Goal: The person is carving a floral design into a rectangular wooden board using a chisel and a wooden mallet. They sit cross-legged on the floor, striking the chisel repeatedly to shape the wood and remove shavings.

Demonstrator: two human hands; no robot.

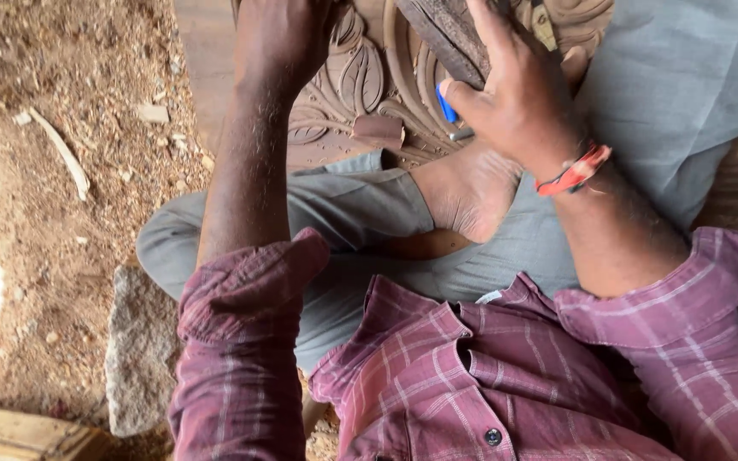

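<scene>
I sit cross-legged over a carved wooden panel [360,85] with leaf and scroll relief. My right hand [514,94] grips a chisel with a blue handle [447,107] whose metal part shows just under the fingers, and it also rests against a dark wooden mallet or block [446,34] near the top edge. My left hand [279,34] presses down on the panel at the top; its fingers run out of view. My bare foot [467,192] lies under the right hand, against the panel's near edge. A red band [574,171] circles my right wrist.
Sandy ground strewn with wood chips and sawdust [70,171] spreads to the left. A rough grey stone [138,350] sits by my left knee. A wooden plank [19,435] shows at the bottom left corner. A small wood offcut [377,130] lies on the panel.
</scene>
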